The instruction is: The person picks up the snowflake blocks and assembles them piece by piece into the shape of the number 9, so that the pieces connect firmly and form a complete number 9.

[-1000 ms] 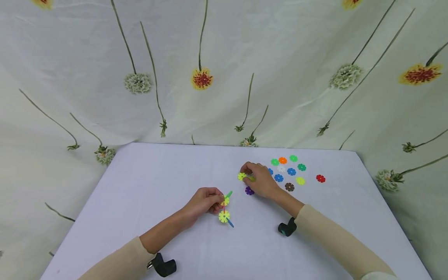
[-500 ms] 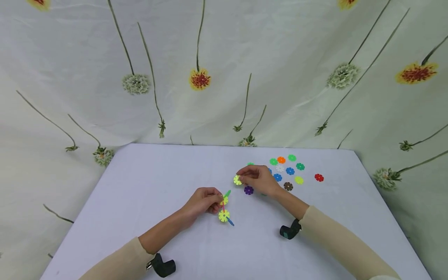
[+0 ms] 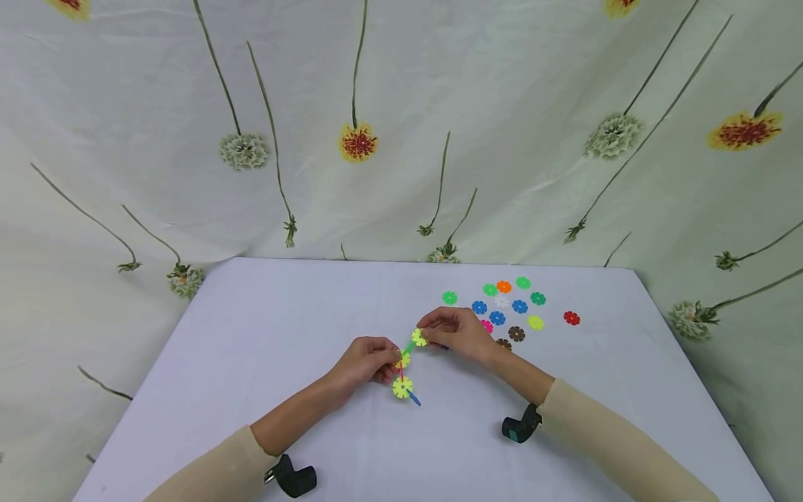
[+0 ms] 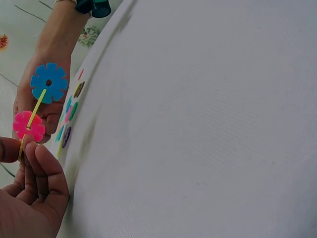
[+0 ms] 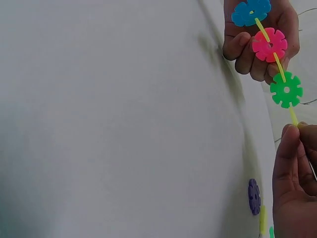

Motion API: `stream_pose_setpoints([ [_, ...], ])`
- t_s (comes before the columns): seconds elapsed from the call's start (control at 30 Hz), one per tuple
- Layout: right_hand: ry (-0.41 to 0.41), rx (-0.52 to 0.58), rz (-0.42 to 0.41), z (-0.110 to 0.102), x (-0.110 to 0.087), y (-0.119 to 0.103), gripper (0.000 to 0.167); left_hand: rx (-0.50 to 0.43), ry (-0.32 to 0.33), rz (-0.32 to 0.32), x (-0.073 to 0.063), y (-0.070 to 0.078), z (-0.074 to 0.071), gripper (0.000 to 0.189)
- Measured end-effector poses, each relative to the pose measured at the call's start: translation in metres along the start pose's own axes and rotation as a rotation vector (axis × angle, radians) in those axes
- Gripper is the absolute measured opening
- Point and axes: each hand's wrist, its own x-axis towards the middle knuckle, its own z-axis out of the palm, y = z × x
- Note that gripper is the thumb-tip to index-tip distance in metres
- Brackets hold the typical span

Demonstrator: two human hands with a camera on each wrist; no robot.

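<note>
A chain of notched plastic snowflake discs hangs from my left hand, alternating face-on and edge-on. It includes a blue disc, a pink disc and a green disc, with yellow ones between them. My left thumb and fingers pinch the middle yellow disc, seen edge-on. Thumb and fingertips of my right hand pinch another yellow disc by its edge. That yellow disc meets the free rim of the green disc in the right wrist view, at a right angle to it.
Loose discs lie spread on the white table beyond my right hand, among them a brown disc, an orange disc and a red disc. A purple disc lies below that hand. A flowered cloth hangs behind.
My right hand has carried its yellow disc leftward and nearer, from beside the loose discs to the green end of the chain. The left hand and chain have stayed nearly still.
</note>
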Motion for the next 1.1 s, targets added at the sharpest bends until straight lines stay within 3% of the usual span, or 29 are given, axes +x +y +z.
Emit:
stream_pose_setpoints([
  [0.33, -0.009, 0.022, 0.019, 0.004, -0.005, 0.002, 0.021, 0.013, 0.008, 0.017, 0.000, -0.002, 0.004, 0.022],
  [0.57, -0.004, 0.035, 0.079, 0.005, -0.009, -0.001, 0.021, 0.023, 0.003, 0.057, -0.001, -0.004, 0.009, 0.018],
  [0.83, -0.025, 0.054, 0.064, 0.007, -0.009, 0.000, 0.020, 0.062, -0.003, 0.086, -0.002, -0.006, 0.011, 0.016],
  [1.0, -0.028, 0.030, 0.051, 0.005, -0.011, -0.011, 0.019, 0.036, -0.059, 0.078, -0.001, -0.005, 0.005, 0.021],
  [1.1, -0.051, 0.069, 0.052, 0.002, -0.011, -0.014, 0.023, -0.013, -0.089, 0.054, 0.000, -0.002, 0.003, 0.023],
])
